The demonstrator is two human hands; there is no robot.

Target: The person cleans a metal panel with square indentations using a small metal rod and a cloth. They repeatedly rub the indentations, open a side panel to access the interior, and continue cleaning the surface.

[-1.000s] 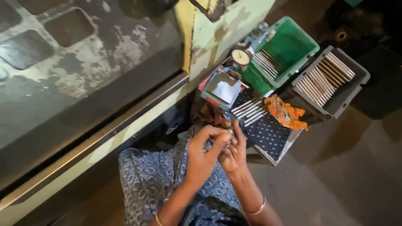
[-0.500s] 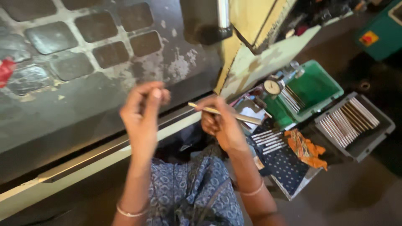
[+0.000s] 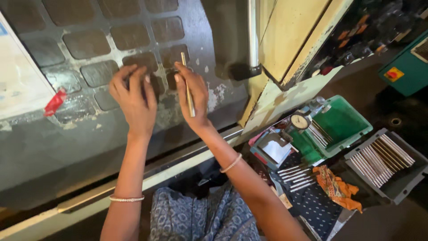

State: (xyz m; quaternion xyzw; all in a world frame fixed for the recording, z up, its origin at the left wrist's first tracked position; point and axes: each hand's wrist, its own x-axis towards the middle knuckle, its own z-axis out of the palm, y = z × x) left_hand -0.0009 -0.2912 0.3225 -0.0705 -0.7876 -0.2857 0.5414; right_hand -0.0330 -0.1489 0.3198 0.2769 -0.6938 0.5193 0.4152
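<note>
The thin brass-coloured rod stands nearly upright against the dark panel of raised square pads, its top end over a pad in the middle rows. The right hand is closed round it, thumb and fingers pinching its lower half. The left hand lies just left of it, fingers curled onto a pad; whether it holds something small I cannot tell.

To do this well, I judge the rod should be kept steady with a light pinch low down, the left hand bracing on the panel so the tip meets its spot squarely rather than skidding over the worn paint.

Half a second ago the rod lay almost level, away from the panel, and the left hand was raised in the air; both hands now sit on the panel, farther up. The view has swung too, so the green tray, the grey tray of rods and the orange cloth sit lower right.
</note>
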